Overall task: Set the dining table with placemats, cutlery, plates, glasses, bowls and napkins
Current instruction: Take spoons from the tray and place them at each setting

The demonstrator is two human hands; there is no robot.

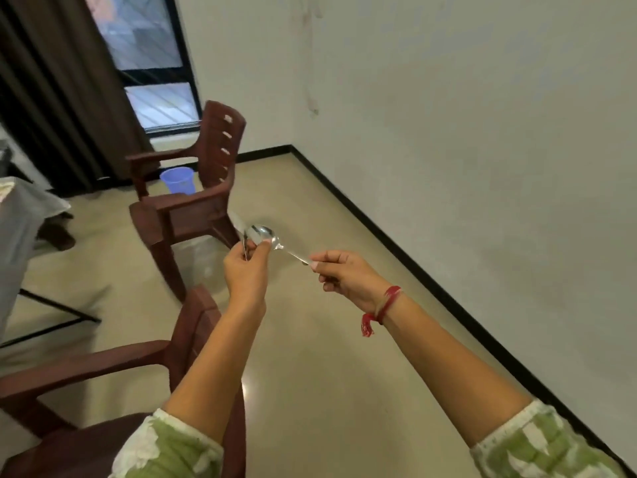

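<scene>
Left hand (pixel 246 270), mid-frame, grips blurred cutlery (pixel 238 220), thumb on the bowl of a spoon (pixel 262 232); right hand (pixel 344 276) pinches the spoon's handle.

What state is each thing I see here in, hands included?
Shiny metal spoon: held in the air between both hands.
Left hand: grips the spoon's bowl end.
Right hand: pinches the spoon's handle.
Far brown plastic armchair: upright, nobody sitting.
Blue plastic bin: upright on the floor.
Dark curtain: drawn aside.
</scene>
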